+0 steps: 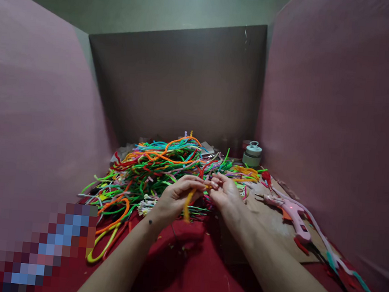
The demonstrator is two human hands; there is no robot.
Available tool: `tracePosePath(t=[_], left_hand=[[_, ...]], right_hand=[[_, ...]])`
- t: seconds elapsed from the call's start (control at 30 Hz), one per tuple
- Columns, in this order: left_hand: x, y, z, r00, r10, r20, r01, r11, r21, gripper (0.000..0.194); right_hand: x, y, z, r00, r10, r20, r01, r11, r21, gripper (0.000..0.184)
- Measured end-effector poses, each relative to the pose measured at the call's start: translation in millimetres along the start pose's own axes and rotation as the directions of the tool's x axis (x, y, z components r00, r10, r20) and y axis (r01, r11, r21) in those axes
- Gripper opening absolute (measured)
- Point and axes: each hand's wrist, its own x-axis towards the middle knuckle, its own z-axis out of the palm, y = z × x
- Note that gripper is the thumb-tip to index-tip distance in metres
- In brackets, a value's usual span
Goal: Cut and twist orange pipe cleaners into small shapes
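Between my two hands is a yellow-orange pipe cleaner (188, 205), its loose end hanging down below my left fingers. My left hand (179, 194) pinches it with thumb and fingers. Close against it, my right hand (225, 192) has its fingertips closed on the other end of the same pipe cleaner; the exact spot of that grip is small and partly hidden. Just behind the hands rises a big tangled heap of coloured pipe cleaners (165, 159) in orange, green, red, blue and white.
A pink glue gun (291, 210) lies on a cardboard sheet (259, 221) at the right. Behind it stands a pale green lidded container (252, 154). A red cloth (182, 273) covers the table. Pink walls (339, 100) flank both sides; a blurred-out patch sits lower left.
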Motion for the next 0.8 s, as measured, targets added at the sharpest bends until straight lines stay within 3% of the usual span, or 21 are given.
tracePosePath(t=[0.13,0.2,0.3,0.4,0.5,0.6,0.8], left_hand=[[0.4,2.3,4.6,0.993,-0.070,-0.098,0.069,0.998,-0.008,0.020],[0.6,1.3,5.3,0.972,-0.153,-0.177,0.139,0.986,-0.093,0.025],[1.7,1.1,3.4,0.928,-0.226,-0.296,0.187,0.970,-0.154,0.029],[3.0,3.0,-0.6,0.892,-0.279,-0.356,0.236,0.959,-0.158,0.034],[3.2,3.1,-3.8,0.872,-0.356,-0.336,0.305,0.932,-0.196,0.043],[2.3,0.1,-4.4,0.869,-0.407,-0.283,0.346,0.907,-0.241,0.050],[2.0,-4.5,-0.9,0.862,-0.444,-0.247,0.389,0.889,-0.242,0.049]], right_hand=[[-4.2,9.6,1.2,0.999,-0.038,-0.025,0.035,0.994,-0.099,0.018],[-7.6,16.0,-0.9,0.995,-0.094,-0.013,0.088,0.962,-0.257,0.013],[-12.4,26.1,-5.6,0.982,-0.158,0.103,0.188,0.782,-0.594,0.008],[-16.4,35.0,-9.4,0.982,-0.020,0.190,0.156,0.662,-0.733,0.011],[-19.4,42.0,-12.3,0.944,0.140,0.299,0.157,0.605,-0.780,0.016],[-20.5,46.4,-15.6,0.894,0.212,0.394,0.219,0.561,-0.798,0.019],[-21.3,47.8,-17.1,0.923,0.191,0.334,0.229,0.424,-0.876,0.012]])
